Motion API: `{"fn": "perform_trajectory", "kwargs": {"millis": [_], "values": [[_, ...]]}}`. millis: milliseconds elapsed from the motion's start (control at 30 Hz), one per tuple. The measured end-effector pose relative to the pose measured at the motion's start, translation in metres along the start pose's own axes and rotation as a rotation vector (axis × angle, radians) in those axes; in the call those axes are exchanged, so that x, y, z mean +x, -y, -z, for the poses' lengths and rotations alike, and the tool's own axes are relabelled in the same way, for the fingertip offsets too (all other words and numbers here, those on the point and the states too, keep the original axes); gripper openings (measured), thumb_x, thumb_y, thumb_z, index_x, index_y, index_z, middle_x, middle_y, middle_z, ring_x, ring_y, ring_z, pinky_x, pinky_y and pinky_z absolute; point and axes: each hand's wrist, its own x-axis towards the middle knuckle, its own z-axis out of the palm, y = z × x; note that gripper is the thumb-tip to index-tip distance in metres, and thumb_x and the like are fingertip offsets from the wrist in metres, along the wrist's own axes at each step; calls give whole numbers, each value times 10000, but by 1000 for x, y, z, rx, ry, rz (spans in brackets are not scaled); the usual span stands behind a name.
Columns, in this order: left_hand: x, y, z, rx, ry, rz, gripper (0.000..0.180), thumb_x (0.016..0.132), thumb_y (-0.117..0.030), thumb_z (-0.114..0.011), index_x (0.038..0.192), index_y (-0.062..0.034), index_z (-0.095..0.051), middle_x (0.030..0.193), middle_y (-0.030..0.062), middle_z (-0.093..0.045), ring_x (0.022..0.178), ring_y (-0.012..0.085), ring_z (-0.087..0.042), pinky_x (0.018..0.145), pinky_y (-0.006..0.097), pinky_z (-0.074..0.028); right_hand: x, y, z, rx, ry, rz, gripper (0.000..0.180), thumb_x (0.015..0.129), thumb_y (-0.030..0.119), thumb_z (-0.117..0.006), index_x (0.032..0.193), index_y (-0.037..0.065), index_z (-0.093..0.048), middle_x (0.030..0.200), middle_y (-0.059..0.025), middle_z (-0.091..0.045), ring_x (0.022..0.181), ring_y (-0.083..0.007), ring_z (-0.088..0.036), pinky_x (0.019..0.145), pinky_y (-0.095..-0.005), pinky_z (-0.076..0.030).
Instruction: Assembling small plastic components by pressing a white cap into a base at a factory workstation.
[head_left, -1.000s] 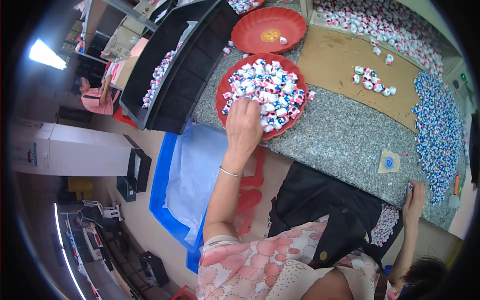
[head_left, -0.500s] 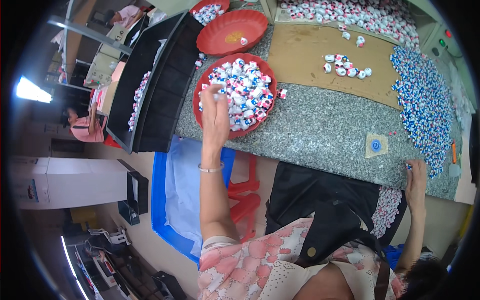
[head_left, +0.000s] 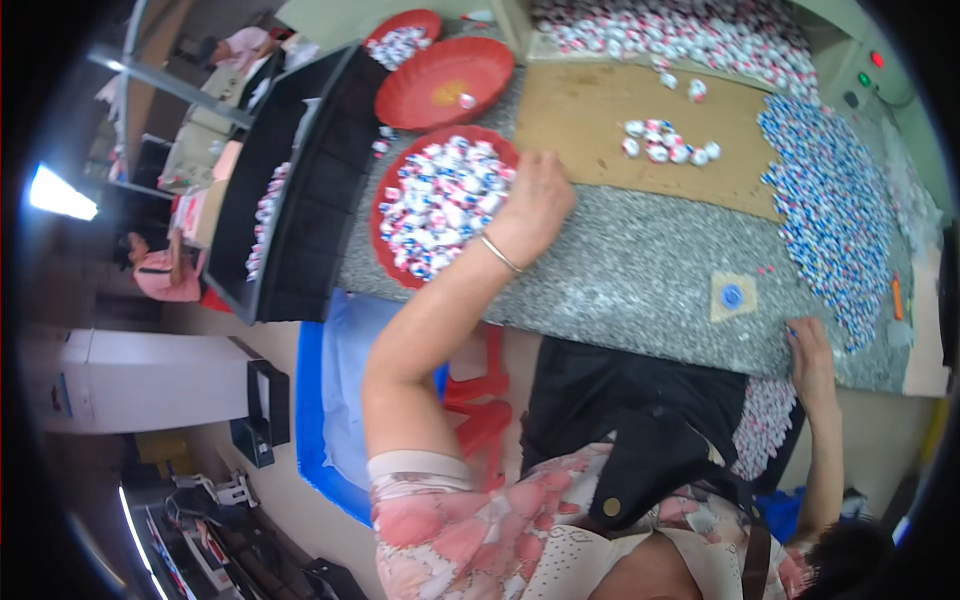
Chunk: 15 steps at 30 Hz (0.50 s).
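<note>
My left hand [head_left: 540, 200], a bracelet on its wrist, is at the right rim of a full red scalloped bowl [head_left: 382, 225]. Its fingers are drawn together and point down to the grey speckled tabletop [head_left: 610, 250]; whatever they may hold is hidden. Small white, blue and pink moulded pieces [head_left: 445, 200] heap up inside the bowl. By the table's front edge, my right hand [head_left: 815, 365] pinches a tiny blue piece [head_left: 792, 329] between its fingertips. Beside that hand spreads a large pile of small blue, white and pink parts [head_left: 835, 215].
A brown cardboard sheet [head_left: 580, 115] carries several white round pieces [head_left: 670, 145]. A blue round part on a pale square pad [head_left: 732, 295] lies near my right hand. Another red bowl [head_left: 445, 85], a black bin [head_left: 310, 215] and a blue tub [head_left: 310, 430] are to the left.
My left hand has moved right, from over the heaped bowl to its right rim, where a loose piece lay. My right hand stays at the table edge; the whole view has shifted slightly.
</note>
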Motion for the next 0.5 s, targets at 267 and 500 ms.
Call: {"fn": "perform_trajectory", "kwargs": {"millis": [267, 500], "values": [[-36, 64, 3, -273, -216, 615, 291, 715, -11, -624, 1000, 0, -567, 937, 197, -562, 875, 357, -566, 761, 447, -463, 5, 8, 7, 35, 8, -51, 191, 819, -66, -582, 1003, -26, -615, 899, -198, -605, 845, -377, -602, 717, -377, -471], [-39, -37, 55, -2251, -182, 465, 396, 940, -76, -522, 1330, -42, -457, 1130, 101, -554, 848, 103, -563, 712, 237, -453, 28, 10, 5, 80, 53, -36, 141, 801, -8, -635, 942, -8, -640, 873, -173, -616, 816, -368, -605, 703, -403, -471]]}}
